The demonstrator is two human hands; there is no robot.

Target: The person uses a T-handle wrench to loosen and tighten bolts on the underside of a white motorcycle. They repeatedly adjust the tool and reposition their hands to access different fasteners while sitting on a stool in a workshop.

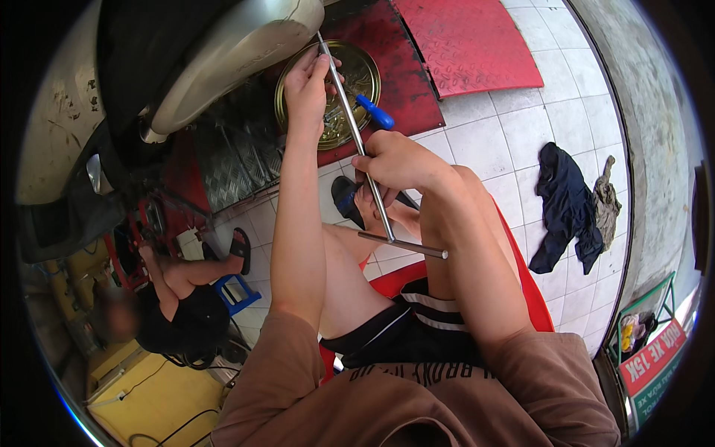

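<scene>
T-bar (345,108), held two-handed.
Left hand (307,88): 11 o'clock, arm extended, fingers round it; right hand (402,160): 1 o'clock, back upward, fingers curled on it.

White square tiles with thin grey joints cover the floor (480,149), reaching a dark seam along the foot of a bare, unevenly shaded grey wall (655,112) on the right. At the top, 2 red metal surfaces lie side by side, a bright tread plate (477,45) and a darker, scuffed platform (413,100), while a red seat (538,309), a low blue stool (237,294) and a boxy yellow unit (160,402) stand lower down. Soft light spreads over the tiles, with a brighter white patch beside a red-and-green signboard (655,357) at lower right.
</scene>
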